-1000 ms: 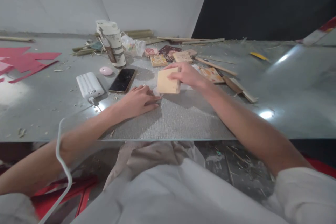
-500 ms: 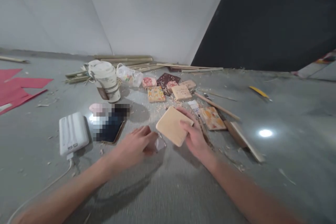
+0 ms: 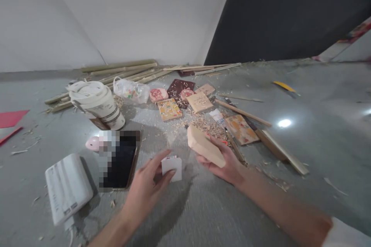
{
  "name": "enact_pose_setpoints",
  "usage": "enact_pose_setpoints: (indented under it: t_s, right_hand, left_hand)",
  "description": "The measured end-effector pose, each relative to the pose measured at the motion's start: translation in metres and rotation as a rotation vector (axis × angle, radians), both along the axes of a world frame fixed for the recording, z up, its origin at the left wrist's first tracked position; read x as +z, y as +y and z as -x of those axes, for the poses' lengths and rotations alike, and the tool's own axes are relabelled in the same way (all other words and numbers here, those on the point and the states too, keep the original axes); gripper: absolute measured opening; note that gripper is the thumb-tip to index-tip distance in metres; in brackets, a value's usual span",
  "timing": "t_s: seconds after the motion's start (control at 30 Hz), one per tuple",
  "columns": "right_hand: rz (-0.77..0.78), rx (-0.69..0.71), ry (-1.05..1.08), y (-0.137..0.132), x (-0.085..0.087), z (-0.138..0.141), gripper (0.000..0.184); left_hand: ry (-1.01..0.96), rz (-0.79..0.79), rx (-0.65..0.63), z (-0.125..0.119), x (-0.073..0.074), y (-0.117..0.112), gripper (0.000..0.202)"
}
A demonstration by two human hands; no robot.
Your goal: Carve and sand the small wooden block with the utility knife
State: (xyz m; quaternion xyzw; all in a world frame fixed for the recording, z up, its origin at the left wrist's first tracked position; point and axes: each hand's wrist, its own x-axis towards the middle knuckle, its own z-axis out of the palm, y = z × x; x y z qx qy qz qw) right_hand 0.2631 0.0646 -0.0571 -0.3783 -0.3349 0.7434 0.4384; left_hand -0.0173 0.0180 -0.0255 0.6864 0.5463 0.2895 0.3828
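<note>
My right hand (image 3: 227, 166) is closed around a pale wooden block (image 3: 203, 146) with rounded corners, tipped so that its thick edge shows. In my left hand (image 3: 146, 180) a small white piece of paper (image 3: 174, 170), seemingly folded, is pinched between thumb and fingers. The paper and the block are apart, both just above the grey floor. Beyond the block lies a heap of wood shavings (image 3: 208, 126). Past it sit a carved pale wooden block (image 3: 199, 102), a patterned square (image 3: 170, 109) and round red-printed pieces (image 3: 159, 95).
On the left are a white power bank (image 3: 68, 189) with a cable, a phone (image 3: 123, 162) and a lidded cup (image 3: 98, 106). Bamboo strips (image 3: 121, 68) lie along the wall. To the right are an orange-patterned square (image 3: 242, 129), wooden sticks (image 3: 246, 112) and a yellow-handled knife (image 3: 284, 86).
The block has turned from showing its flat face to showing its edge. My left hand has turned, bringing the white paper into clearer view. The camera view has shifted.
</note>
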Motion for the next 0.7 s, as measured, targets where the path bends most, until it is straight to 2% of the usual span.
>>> enact_pose_setpoints:
  t_s: [0.17, 0.23, 0.33, 0.43, 0.53, 0.63, 0.7]
  right_hand:
    - [0.136, -0.05, 0.101, -0.003, 0.008, 0.001, 0.029]
    - [0.14, -0.047, 0.061, -0.005, 0.011, 0.0, 0.027]
    - [0.12, -0.042, 0.001, -0.007, 0.012, -0.001, 0.03]
    - [0.102, -0.048, -0.011, -0.009, 0.011, -0.001, 0.034]
    - [0.124, -0.074, 0.02, -0.009, 0.012, 0.001, 0.035]
    - [0.139, -0.086, 0.082, -0.01, 0.017, 0.004, 0.037]
    - [0.131, -0.076, 0.106, -0.011, 0.02, 0.007, 0.04]
  left_hand:
    - [-0.061, 0.047, 0.091, 0.002, 0.011, 0.003, 0.028]
    - [-0.114, 0.042, 0.1, 0.001, 0.012, 0.004, 0.037]
    - [-0.223, 0.099, 0.121, -0.002, 0.013, 0.005, 0.032]
    - [-0.282, 0.135, 0.127, -0.004, 0.015, 0.005, 0.047]
    - [-0.262, 0.076, 0.132, -0.003, 0.016, 0.005, 0.049]
    - [-0.234, -0.035, 0.099, -0.003, 0.013, 0.004, 0.031]
    - [-0.245, -0.064, 0.052, -0.003, 0.012, 0.003, 0.027]
